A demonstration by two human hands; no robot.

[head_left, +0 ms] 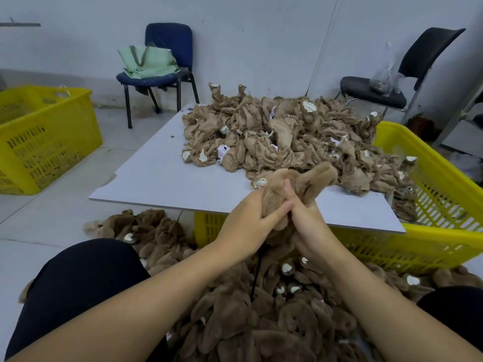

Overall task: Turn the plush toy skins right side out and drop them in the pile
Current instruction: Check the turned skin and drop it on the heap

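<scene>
Both my hands hold one brown plush toy skin above the front edge of the white board. My left hand grips its furry body from the left. My right hand grips it from the right, fingers up along the two long ears. The skin shows fur outward on the ears and body. A heap of inside-out tan skins covers the far right of the board. A pile of furry brown skins lies on the floor between my knees.
A yellow crate sits under and right of the board, another yellow crate at the left. A blue chair with a green bag and a black chair stand by the wall. My knees flank the floor pile.
</scene>
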